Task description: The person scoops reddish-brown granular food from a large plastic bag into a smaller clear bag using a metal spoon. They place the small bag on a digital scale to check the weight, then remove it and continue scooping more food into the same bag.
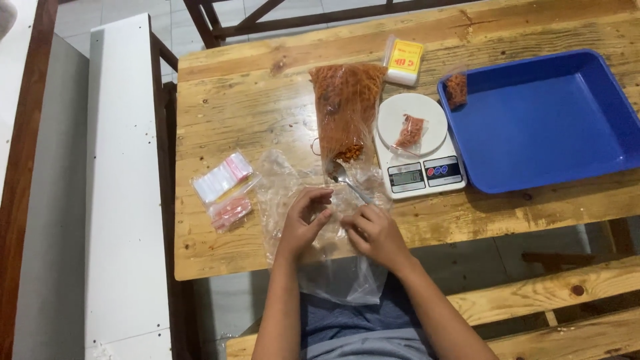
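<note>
**Now both your hands sit over the clear plastic sheet**

Right now your left hand [303,223] rests on the clear plastic sheet [287,193] at the table's [240,100] near edge, fingers curled loosely with the thumb apart, and you cannot tell whether it pinches anything. Your right hand [375,235] lies just beside it, fingers folded in around the handle of a spoon [347,181]. The spoon's bowl points away from that hand, up toward the mouth of a big bag of orange snack [347,110] lying flat just beyond your fingers.

Beyond your right hand and a little to its outer side stands a white kitchen scale [419,143] with a small filled bag [410,131] on its plate. Farther out on that side lies a blue tray [553,120], with another small filled bag [457,89] in its far corner. A yellow packet [405,61] lies beyond the scale.

Out past your left hand, well apart from it, lie two bundles of small empty zip bags [223,189]
</note>
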